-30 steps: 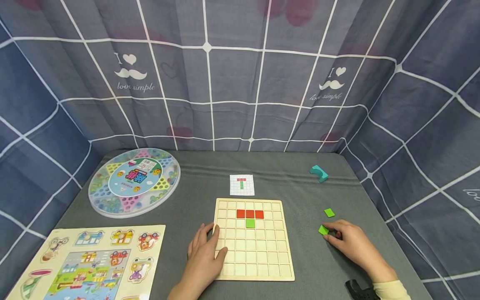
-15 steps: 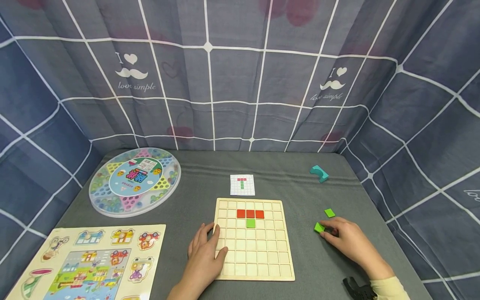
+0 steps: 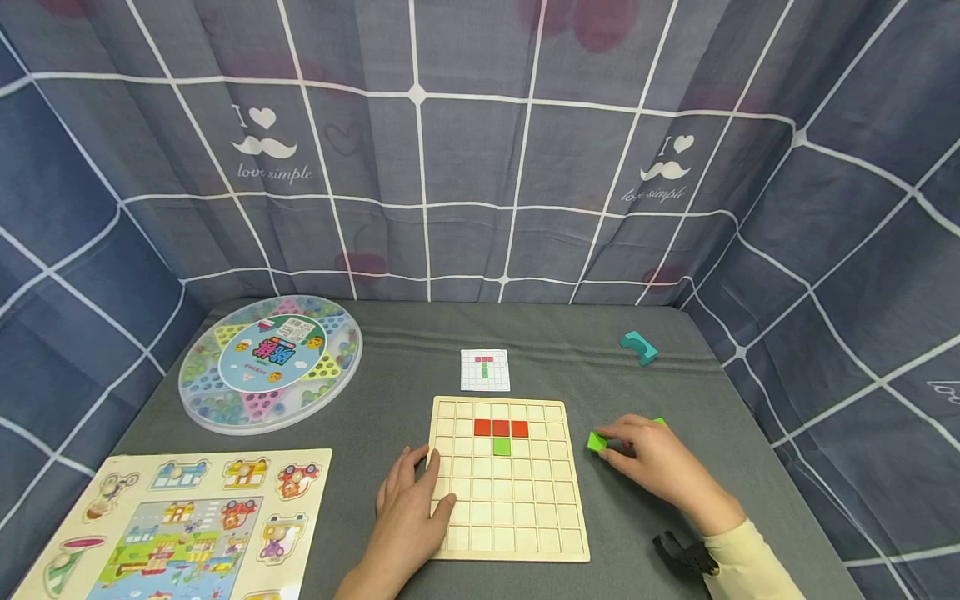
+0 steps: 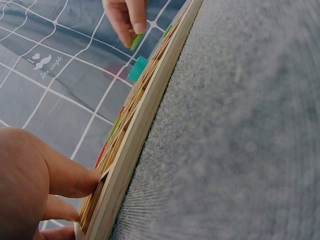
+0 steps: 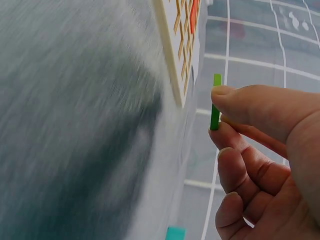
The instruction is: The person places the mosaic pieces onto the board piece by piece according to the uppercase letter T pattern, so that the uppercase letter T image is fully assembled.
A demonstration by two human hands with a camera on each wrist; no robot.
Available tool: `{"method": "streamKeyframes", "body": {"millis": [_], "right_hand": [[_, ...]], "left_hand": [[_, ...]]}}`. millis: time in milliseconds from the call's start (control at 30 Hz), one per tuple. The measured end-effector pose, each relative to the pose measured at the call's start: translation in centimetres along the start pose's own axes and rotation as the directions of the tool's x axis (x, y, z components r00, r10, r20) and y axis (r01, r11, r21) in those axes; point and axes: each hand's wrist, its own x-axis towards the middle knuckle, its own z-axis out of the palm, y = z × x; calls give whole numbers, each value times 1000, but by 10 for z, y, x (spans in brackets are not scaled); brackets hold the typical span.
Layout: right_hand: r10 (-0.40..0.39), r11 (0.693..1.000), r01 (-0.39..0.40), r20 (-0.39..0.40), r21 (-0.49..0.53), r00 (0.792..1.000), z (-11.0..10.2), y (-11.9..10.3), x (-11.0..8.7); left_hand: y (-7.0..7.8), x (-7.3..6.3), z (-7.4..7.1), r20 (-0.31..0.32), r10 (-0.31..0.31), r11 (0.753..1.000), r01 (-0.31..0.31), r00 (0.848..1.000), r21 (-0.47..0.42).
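A square wooden grid board [image 3: 517,508] lies flat, with a row of red tiles [image 3: 501,428] and one green tile [image 3: 502,447] under the middle one. Resting against its left edge is my left hand [image 3: 405,517], the thumb reaching over the rim. My right hand [image 3: 663,467] pinches another green tile [image 5: 216,102] between thumb and fingertips, just off the board's right side and raised above the cloth. Behind that hand, a further green tile [image 3: 661,421] shows only a corner. A small printed card [image 3: 472,379] with a red and green T pattern lies beyond the board.
A teal arch-shaped block [image 3: 637,345] sits at the back right. On the left are a round Chinese checkers game [image 3: 345,383] and a picture puzzle board [image 3: 311,467]. Grey cloth [image 3: 375,417] covers the table, with gridded curtains [image 3: 465,167] around it.
My right hand has lifted the green tile and carried it left toward the board, now partly covering the other loose tile. The left hand stays where it was.
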Motion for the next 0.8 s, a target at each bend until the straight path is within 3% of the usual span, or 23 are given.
{"method": "streamKeyframes", "body": {"millis": [300, 800], "right_hand": [[-89, 994, 85, 62, 61, 994, 13, -26, 22], [-237, 967, 224, 112, 120, 965, 40, -63, 47]], "left_hand": [[0, 0, -1, 11, -11, 1000, 11, 1000, 5], [1, 0, -2, 20, -6, 1000, 6, 1000, 7]]}}
